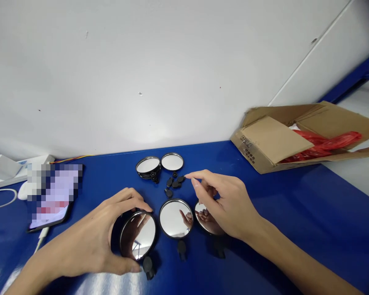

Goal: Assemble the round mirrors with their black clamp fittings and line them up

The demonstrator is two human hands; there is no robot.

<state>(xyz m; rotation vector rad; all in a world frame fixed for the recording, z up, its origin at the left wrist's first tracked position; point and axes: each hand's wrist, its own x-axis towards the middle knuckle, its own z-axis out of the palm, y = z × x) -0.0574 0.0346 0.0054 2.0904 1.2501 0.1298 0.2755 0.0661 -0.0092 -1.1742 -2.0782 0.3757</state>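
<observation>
My left hand [92,241] is curled round a small round mirror [139,235], tilted up on its black base at the front left of the blue table [295,213]. A second round mirror [176,218] lies just to its right. My right hand [226,205] hovers over a third mirror [206,219] and partly hides it, with the index finger stretched toward several small black pads [174,183]. Nothing shows between its fingers. Two more round mirrors [148,166] [172,162] lie behind the pads.
An open cardboard box [276,141] with red plastic inside sits at the back right. A phone [53,192] on a white cable lies at the left, with white items behind it. A white wall [172,61] closes off the back.
</observation>
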